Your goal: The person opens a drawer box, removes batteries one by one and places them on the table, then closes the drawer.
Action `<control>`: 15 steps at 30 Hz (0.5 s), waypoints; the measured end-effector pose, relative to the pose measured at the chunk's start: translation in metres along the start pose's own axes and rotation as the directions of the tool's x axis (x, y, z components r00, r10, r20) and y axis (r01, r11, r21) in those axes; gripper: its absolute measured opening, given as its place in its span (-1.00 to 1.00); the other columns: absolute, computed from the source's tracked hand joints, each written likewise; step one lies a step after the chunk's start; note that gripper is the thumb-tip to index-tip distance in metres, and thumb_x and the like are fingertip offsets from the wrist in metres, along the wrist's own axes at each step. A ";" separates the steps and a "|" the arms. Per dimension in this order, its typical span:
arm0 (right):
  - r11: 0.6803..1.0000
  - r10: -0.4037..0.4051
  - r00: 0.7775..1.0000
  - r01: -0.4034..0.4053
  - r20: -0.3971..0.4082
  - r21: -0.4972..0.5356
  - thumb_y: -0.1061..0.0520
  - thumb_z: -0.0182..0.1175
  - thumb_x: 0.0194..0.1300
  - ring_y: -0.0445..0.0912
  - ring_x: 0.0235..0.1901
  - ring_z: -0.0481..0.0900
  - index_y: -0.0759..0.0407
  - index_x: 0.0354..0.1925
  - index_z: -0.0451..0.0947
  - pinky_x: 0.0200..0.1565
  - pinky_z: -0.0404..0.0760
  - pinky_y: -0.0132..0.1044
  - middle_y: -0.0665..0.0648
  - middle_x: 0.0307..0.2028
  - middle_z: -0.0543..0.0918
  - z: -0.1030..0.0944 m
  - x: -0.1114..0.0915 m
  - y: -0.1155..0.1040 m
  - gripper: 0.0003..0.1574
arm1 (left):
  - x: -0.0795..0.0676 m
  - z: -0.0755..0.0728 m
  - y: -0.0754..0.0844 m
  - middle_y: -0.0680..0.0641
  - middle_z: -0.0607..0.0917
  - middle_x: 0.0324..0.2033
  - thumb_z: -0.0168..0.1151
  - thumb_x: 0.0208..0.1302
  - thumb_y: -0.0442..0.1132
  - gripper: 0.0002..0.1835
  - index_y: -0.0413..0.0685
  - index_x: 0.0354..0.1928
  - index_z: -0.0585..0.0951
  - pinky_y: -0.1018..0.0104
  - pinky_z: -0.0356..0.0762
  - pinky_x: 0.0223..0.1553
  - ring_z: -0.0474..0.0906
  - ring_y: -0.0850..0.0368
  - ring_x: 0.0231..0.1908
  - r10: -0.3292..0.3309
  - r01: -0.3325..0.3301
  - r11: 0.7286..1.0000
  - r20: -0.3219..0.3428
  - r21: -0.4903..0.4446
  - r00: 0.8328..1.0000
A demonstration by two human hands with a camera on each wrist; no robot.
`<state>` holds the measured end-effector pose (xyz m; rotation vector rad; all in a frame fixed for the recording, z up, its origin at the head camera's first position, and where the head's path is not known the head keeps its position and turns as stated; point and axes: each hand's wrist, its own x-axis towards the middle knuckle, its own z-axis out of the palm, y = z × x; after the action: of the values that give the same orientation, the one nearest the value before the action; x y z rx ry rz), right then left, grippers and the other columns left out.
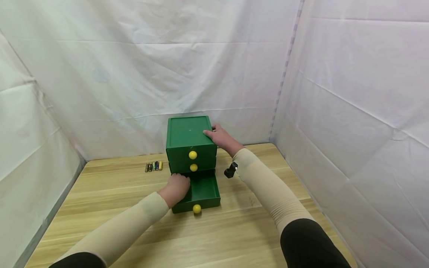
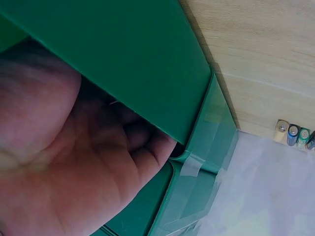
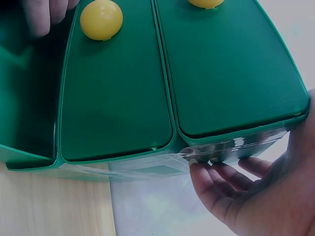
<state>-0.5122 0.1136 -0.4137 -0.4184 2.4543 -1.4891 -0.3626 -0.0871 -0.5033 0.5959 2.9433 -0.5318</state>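
A green drawer cabinet (image 1: 189, 132) with yellow knobs stands on the table, its bottom drawer (image 1: 204, 188) pulled out and the two upper drawers closed. My left hand (image 1: 179, 186) reaches into the left part of that open drawer. Bent fingers show in the left wrist view beside the drawer's side wall (image 2: 128, 54), but their tips are hidden, so I cannot tell whether they hold anything. At the cabinet's upper right, my right hand (image 1: 222, 138) grips the corner, thumb over the top and fingers (image 3: 229, 179) against the taped side.
Several batteries (image 1: 154, 166) stand in a row left of the cabinet on the wooden table (image 1: 134, 230). White sheeting (image 1: 151, 74) hangs behind the table and along both sides. A small black device (image 1: 230, 170) is on the right wrist.
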 end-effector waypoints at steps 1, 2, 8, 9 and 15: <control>1.000 -0.001 1.000 0.001 -0.001 0.002 -0.32 0.05 0.48 0.07 0.08 0.54 0.17 0.37 0.11 0.13 0.53 0.05 0.25 0.15 0.44 0.000 0.000 0.000 -0.18 | 0.000 0.000 0.000 -0.10 0.68 -0.40 0.27 0.39 -0.29 -0.94 -0.12 -0.19 0.65 0.06 0.58 -0.15 0.59 -0.03 -0.33 0.005 -0.005 1.000 -0.002 0.002 1.000; 1.000 -0.002 1.000 0.002 0.000 0.003 -0.32 0.05 0.48 0.07 0.08 0.54 0.16 0.37 0.11 0.13 0.53 0.05 0.25 0.16 0.43 0.000 0.000 0.000 -0.18 | 0.000 -0.001 -0.001 -0.10 0.68 -0.41 0.27 0.38 -0.29 -0.95 -0.11 -0.21 0.65 0.07 0.58 -0.16 0.59 -0.02 -0.34 0.012 -0.012 1.000 -0.001 0.009 1.000; 1.000 0.003 1.000 -0.003 0.002 -0.004 -0.36 0.05 0.47 0.05 0.14 0.43 0.13 0.34 0.13 0.18 0.46 0.02 0.21 0.22 0.35 0.000 0.001 0.002 -0.19 | 0.003 0.005 -0.006 -0.03 0.57 -0.54 0.28 0.37 -0.28 -0.79 -0.06 -0.48 0.60 0.15 0.61 -0.35 0.51 0.11 -0.50 0.068 -0.068 0.998 -0.007 0.016 0.998; 1.000 0.004 1.000 -0.004 0.003 -0.004 -0.36 0.05 0.47 0.04 0.15 0.43 0.13 0.34 0.14 0.18 0.45 0.02 0.20 0.22 0.34 0.000 0.001 0.002 -0.19 | 0.004 0.007 -0.007 -0.02 0.56 -0.54 0.28 0.37 -0.27 -0.78 -0.05 -0.49 0.60 0.16 0.62 -0.37 0.49 0.13 -0.52 0.076 -0.076 0.997 -0.004 0.004 0.997; 1.000 0.012 1.000 -0.012 0.011 0.012 -0.35 0.05 0.47 0.07 0.12 0.48 0.12 0.35 0.12 0.13 0.50 0.05 0.21 0.19 0.39 0.000 0.000 0.001 -0.20 | 0.008 0.013 -0.012 0.02 0.55 -0.49 0.31 0.32 -0.25 -0.86 -0.02 -0.42 0.62 0.20 0.61 -0.36 0.45 0.17 -0.51 0.096 -0.090 0.987 0.041 -0.133 0.995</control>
<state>-0.5120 0.1142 -0.4148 -0.4076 2.4339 -1.4917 -0.3744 -0.0992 -0.5133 0.6907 2.8607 -0.3351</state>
